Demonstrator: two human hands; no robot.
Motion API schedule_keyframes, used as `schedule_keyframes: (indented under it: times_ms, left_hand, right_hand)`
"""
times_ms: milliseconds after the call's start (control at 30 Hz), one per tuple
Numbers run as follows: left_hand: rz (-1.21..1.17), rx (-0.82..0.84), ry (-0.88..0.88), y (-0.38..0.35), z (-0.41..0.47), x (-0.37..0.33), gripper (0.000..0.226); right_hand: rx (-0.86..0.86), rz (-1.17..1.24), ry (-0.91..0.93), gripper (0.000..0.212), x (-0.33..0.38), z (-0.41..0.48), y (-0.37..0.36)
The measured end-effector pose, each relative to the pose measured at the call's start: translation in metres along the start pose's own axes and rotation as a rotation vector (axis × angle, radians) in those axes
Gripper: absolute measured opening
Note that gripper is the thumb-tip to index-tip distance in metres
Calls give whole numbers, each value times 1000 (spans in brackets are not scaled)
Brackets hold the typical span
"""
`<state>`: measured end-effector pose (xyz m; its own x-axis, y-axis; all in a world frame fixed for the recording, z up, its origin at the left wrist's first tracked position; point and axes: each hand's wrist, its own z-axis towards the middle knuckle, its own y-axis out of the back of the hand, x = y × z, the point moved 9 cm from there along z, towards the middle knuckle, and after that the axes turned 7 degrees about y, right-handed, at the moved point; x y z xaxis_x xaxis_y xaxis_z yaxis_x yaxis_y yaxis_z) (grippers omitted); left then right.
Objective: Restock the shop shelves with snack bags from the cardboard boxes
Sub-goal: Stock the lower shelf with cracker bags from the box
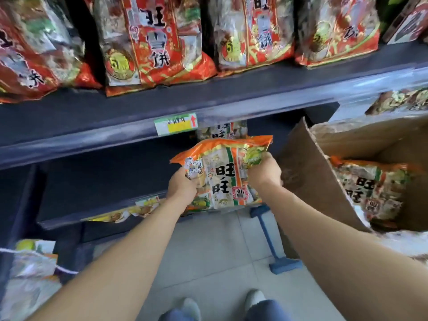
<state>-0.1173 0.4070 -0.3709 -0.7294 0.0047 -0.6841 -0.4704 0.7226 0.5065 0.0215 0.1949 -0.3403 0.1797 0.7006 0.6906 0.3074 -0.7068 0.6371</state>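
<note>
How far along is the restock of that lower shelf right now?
Done: red bags line the upper shelf; one stocked bag sits back on the lower shelf. In hand: left hand and right hand grip a snack bag at that shelf's front. Left: at least one spare bag lies in the cardboard box, and the shelf's left part looks bare.

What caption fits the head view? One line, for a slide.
Left hand and right hand grip an orange snack bag at the lower shelf, beside an open cardboard box.
</note>
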Motion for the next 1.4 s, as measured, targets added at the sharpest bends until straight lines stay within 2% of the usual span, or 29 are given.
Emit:
schedule_keyframes:
  times_ms: [133,267,467,567,667,767,833,933,1033,1233,1400]
  left_hand:
    - [-41,-111,-123,-7,41,-8,12]
    - [-170,-153,-217,-15,81,-24,14]
    - [-222,-171,-406,-34,138,-54,13]
    - [-252,-195,-427,-57,166,-41,13]
    - [-327,-193,-524,-75,176,-39,12]
    - [-303,-254,-603,-82,182,-40,11]
    - [-249,-281,-598,-91,193,-34,5]
    - [-151,-316,-516,-102,209,-22,32]
    - [-92,-344,-476,-106,211,-18,46]
    - [-178,-267,-460,-105,220,-28,43]
    - [-271,-224,-391,-104,229,-33,45]
  right_hand:
    - [-117,274,49,21,-8,37,-29]
    - [-222,436,145,19,0,77,-41]
    - [-321,486,326,25,13,138,-59]
    - [-338,527,355,25,-3,165,-76]
    - [-387,570,426,27,-26,182,-88]
    - [-385,562,447,34,-42,198,-100]
    - [-373,498,410,41,-51,208,-107]
    - [-383,343,303,55,-62,212,-114]
    - [-376,354,242,54,-72,210,-123]
    - [-228,440,311,59,-47,220,-132]
    - [-91,344,322,80,-35,222,-143]
